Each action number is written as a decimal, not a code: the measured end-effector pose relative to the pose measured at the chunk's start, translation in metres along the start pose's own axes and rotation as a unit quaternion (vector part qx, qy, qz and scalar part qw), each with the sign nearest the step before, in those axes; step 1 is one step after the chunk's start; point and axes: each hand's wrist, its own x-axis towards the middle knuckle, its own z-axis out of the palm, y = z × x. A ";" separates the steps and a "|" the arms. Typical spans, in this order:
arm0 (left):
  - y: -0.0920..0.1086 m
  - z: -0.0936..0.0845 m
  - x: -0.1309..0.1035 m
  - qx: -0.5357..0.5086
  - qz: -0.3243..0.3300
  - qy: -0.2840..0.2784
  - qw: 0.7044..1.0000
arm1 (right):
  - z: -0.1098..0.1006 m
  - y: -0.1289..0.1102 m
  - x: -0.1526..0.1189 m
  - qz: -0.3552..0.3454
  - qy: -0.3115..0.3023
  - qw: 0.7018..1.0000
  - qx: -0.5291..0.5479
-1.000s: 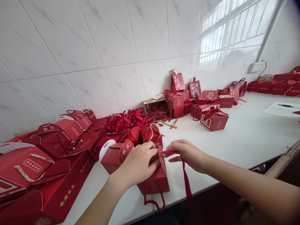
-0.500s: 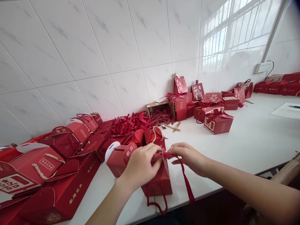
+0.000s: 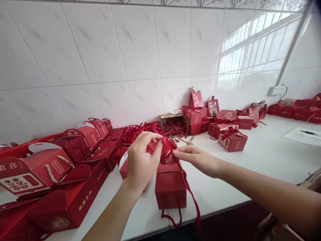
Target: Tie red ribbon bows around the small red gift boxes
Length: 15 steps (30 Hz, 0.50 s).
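Note:
A small red gift box (image 3: 171, 184) stands on the white table in front of me, its twisted cord handle hanging down the near side. Above it, my left hand (image 3: 143, 159) is closed, pinching a dark red ribbon (image 3: 192, 197) between thumb and fingers. My right hand (image 3: 202, 160) has its fingertips together on the same ribbon, just right of the left hand. The ribbon's long tail falls along the box's right side and over the table edge. Another red box (image 3: 123, 169) is partly hidden behind my left hand.
Many red gift boxes (image 3: 67, 197) crowd the left side. A heap of red ribbons (image 3: 130, 132) lies near the tiled wall, beside a carton (image 3: 162, 123) of red pieces. Tied boxes (image 3: 237, 142) stand at the back right. Farther right lies paper with a pen (image 3: 308, 132).
Both hands have risen off the box top, drawing the ribbon up with them. The box now shows its top between my hands. My view has tilted upward.

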 end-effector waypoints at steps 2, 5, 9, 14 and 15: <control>-0.001 -0.010 -0.007 0.001 -0.082 -0.001 0.997 | 0.004 -0.021 0.003 -0.023 0.001 0.999 -0.021; -0.009 -0.020 -0.032 0.007 -0.198 -0.108 0.974 | 0.005 -0.057 0.000 -0.104 0.021 0.994 -0.032; -0.021 -0.021 -0.066 -0.001 -0.280 -0.249 0.927 | 0.009 -0.086 -0.008 -0.189 0.062 0.979 -0.053; -0.032 -0.015 -0.081 -0.117 -0.321 -0.216 0.915 | 0.024 -0.047 0.005 -0.050 0.034 0.960 -0.273; -0.034 -0.014 -0.082 -0.143 -0.331 -0.207 0.910 | 0.027 -0.034 0.009 -0.031 0.017 0.943 -0.332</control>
